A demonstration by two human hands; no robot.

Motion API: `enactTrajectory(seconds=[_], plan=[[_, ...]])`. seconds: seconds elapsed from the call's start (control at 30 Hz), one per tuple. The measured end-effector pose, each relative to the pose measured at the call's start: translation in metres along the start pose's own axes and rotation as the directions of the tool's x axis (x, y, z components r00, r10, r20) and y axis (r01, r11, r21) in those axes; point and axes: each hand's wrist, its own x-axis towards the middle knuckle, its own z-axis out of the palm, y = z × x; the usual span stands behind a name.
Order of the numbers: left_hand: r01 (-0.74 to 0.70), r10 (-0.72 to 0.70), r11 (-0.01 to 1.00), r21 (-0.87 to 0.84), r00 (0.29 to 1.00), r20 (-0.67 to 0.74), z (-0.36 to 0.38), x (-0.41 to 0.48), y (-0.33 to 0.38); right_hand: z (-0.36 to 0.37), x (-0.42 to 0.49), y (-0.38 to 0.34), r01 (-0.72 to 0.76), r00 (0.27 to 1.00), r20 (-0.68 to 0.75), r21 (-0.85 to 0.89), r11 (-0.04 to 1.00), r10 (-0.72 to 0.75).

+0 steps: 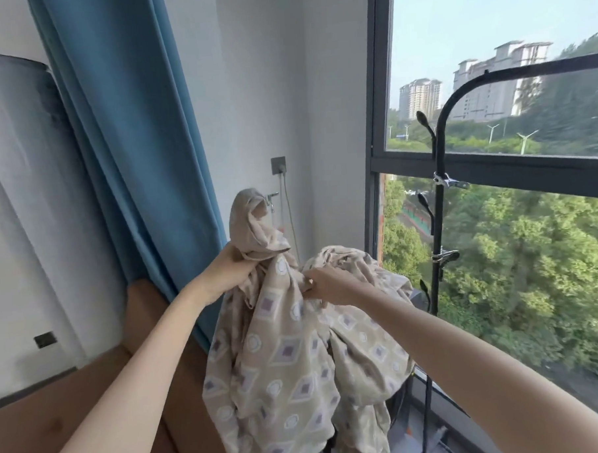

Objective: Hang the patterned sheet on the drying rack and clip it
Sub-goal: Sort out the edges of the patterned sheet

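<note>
Both hands are up in front of the window frame [374,188], and the patterned sheet [279,364] is not on the rack yet. It is a beige bundle held in mid-air, to the left of the drying rack [439,145] and below its top bar [523,66]. The left hand [229,272] has its fingers curled tight round a gathered neck of cloth, and a loose loop stands up above the fist. The right hand [331,285] pinches a fold just beside it, fingertips buried in the fabric, so I cannot tell how much it has. The rest of the sheet hangs in heavy twists below the hands; where its lower end lies I cannot tell. I judge this to be the sorting-out step: finding an edge or corner in the tangle before anything goes over the bar. The next move calls for the hands to work apart along one edge, shake the cloth open and lift it high, because that curved bar sits well above the bundle. Two clips wait on the rack's upright, the upper clip [451,182] and the lower clip [446,256], neither touched. The blue curtain [126,148] hangs close at the left, so the swing wants to go right.
</note>
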Motion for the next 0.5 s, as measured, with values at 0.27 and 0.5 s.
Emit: enactTrajectory(seconds=[0.27,0.5], plan=[[0.165,-0.001,0.9,0.404,0.927,-0.375,-0.016,0.035,-0.05,-0.021,0.038,0.053,-0.218,0.851,-0.456,0.146,0.965,0.261],[0.252,0.121,0.855,0.453,0.753,-0.647,-0.006,0.108,-0.046,-0.09,0.082,0.114,-0.199,0.526,-0.601,0.6,0.775,0.601]])
